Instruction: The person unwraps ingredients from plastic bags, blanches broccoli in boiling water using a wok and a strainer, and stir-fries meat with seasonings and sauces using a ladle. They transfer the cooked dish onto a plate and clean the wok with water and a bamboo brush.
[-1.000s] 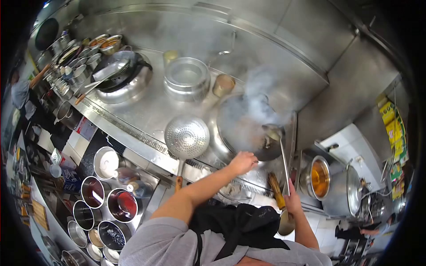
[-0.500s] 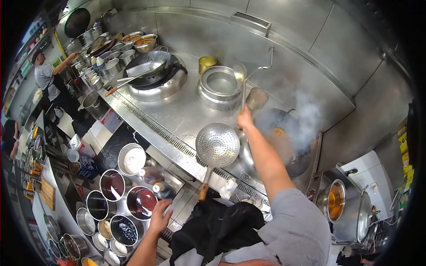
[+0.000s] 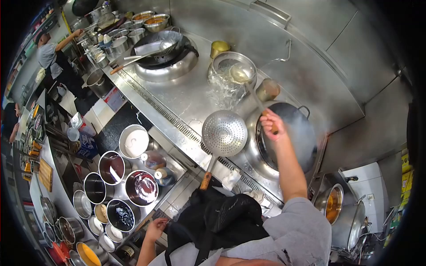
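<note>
Steel bench [image 3: 177,95] with a water pot [image 3: 234,53] near its back edge; the ladle [image 3: 240,74] has its bowl over the pot's mouth, and water splashes down the pot's front side. The right hand [image 3: 273,125] is closed round the ladle's wooden grip, above the left rim of a steaming wok [image 3: 295,133]. The left hand [image 3: 156,228] is low, off the bench's front edge, fingers loosely bent, with nothing seen in it

Scooping or pouring water seems to be the step in hand; which of the two, the view does not tell. Any move with the ladle would call for a level bowl and a lift over the pot's rim

A brown tin [image 3: 268,90] stands close to the ladle's shaft, between pot and wok. A skimmer [image 3: 224,133] lies by the wok, its handle reaching past the front edge. Room is widest between the pot and the far wok [image 3: 155,48]
</note>
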Motion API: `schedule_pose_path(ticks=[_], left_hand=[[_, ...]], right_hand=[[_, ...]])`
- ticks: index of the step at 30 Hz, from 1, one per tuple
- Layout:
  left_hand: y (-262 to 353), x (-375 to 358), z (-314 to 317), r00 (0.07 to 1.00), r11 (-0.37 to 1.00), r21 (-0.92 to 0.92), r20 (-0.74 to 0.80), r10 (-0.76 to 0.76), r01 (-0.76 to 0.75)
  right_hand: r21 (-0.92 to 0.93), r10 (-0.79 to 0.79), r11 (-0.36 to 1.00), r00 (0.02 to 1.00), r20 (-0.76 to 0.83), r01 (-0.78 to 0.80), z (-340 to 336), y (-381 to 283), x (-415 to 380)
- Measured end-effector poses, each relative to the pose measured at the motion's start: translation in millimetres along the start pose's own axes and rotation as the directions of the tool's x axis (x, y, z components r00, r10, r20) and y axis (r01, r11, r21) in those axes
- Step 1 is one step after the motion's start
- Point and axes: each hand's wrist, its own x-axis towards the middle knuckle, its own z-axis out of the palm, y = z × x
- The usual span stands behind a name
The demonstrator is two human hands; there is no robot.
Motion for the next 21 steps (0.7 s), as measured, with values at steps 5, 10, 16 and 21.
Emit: schedule_pose_path(ticks=[5, 10, 16, 21], left_hand=[[12.7, -0.1, -4.3, 0.996, 0.997, -0.057, -0.08, 0.039, -0.044], [31.2, 1.3, 12.4, 0.999, 0.999, -0.034, -0.034, 0.005, -0.006], [58.3, -15.8, 27.6, 0.998, 0.999, 0.002, -0.037, 0.054, -0.054], [86.3, -29.1, 36.0, 1.0, 0.986, 0.165, -0.025, 0.003, 0.001]], right_hand=[[-0.396, -0.206, 0.913, 0.946, -0.25, 0.094, 24.4, -32.0, 6.5], [-0.793, -0.487, 0.607, 0.816, -0.312, 0.059, 33.1, -7.3, 95.6], [-0.558, -0.309, 0.826, 0.894, -0.325, 0.083, 21.2, 6.3, 203.5], [0.505, -0.061, 0.861, 0.998, -0.02, 0.062, 47.9, -41.8, 192.9]])
